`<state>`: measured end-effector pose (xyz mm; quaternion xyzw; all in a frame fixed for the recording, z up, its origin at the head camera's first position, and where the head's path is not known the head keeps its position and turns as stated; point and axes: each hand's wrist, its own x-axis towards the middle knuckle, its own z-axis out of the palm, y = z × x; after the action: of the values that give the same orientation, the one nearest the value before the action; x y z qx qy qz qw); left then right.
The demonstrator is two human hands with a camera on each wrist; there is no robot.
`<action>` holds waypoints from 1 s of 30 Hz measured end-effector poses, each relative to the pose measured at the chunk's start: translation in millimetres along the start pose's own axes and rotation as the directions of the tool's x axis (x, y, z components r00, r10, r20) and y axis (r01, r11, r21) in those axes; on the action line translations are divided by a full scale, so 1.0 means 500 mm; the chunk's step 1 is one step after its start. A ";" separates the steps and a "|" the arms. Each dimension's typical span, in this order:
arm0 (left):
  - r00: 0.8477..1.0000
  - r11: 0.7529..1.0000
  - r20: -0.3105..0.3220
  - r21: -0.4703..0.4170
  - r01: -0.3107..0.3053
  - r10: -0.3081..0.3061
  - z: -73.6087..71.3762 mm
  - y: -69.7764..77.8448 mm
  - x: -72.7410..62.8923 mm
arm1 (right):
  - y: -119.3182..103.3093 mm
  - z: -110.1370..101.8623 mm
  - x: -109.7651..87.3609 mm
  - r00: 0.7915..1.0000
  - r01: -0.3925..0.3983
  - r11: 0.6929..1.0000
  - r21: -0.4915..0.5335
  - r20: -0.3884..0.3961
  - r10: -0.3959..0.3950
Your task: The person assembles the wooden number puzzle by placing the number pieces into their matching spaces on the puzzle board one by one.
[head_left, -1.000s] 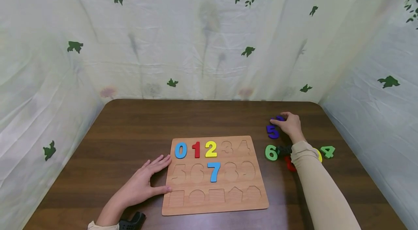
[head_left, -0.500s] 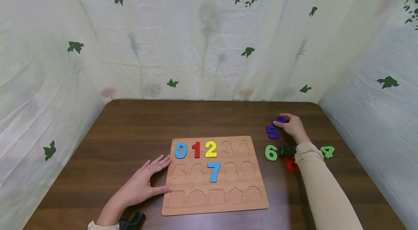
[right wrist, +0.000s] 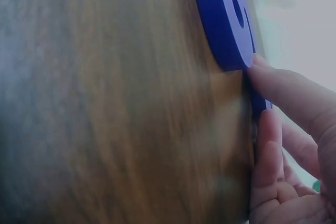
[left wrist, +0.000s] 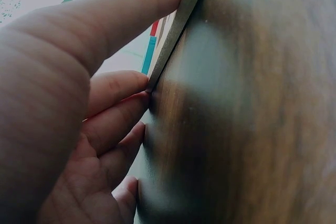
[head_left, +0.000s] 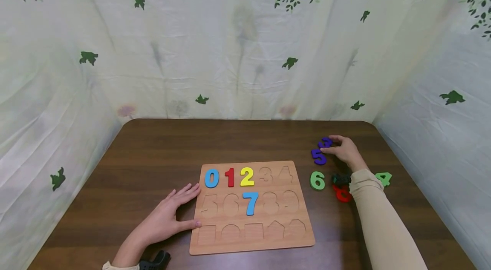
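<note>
My left hand (head_left: 165,218) rests at the left edge of a wooden number board (head_left: 226,242), its thumb over the rim and fingers extended along the side. On the board lie a blue 0 (head_left: 207,178), a red 1 (head_left: 232,178), a yellow 2 (head_left: 251,182) and a blue 7 (head_left: 251,207). At the table's far right, my right hand (head_left: 345,151) has a purple number 3 (head_left: 326,144) between thumb and index finger. A purple number 5 (right wrist: 215,24) lies just in front; in the right wrist view the thumb tip meets its edge.
Right of the board lie a green 6 (head_left: 313,181), a red number piece (head_left: 342,195) partly hidden by the right wrist's black device, and a green 4 (head_left: 386,178). The brown table (head_left: 161,146) meets a leaf-patterned curtain (head_left: 245,70) behind and at both sides.
The right hand's thumb has come nearer to me, down between the 3 and the 5. The purple 3 has shifted slightly left and toward the 5. The left hand holds its place.
</note>
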<state>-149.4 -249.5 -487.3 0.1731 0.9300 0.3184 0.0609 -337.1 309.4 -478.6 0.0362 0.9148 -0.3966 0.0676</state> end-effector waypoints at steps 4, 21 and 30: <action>1.000 1.000 0.000 0.001 -0.002 0.002 0.001 -0.002 0.001 | -0.002 0.001 0.002 1.000 -0.011 1.000 -0.006 0.008 0.011; 1.000 1.000 0.002 -0.002 0.004 -0.004 0.008 -0.007 0.003 | -0.007 0.001 -0.002 1.000 0.018 0.996 -0.089 0.003 -0.018; 1.000 1.000 -0.003 -0.003 0.009 -0.009 0.004 -0.002 0.003 | -0.034 -0.003 -0.009 0.990 0.144 0.981 -0.130 0.028 -0.141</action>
<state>-150.4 -248.6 -489.7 0.1683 0.9304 0.3198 0.0613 -334.6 298.7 -464.7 -0.0376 0.9386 -0.3394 0.0499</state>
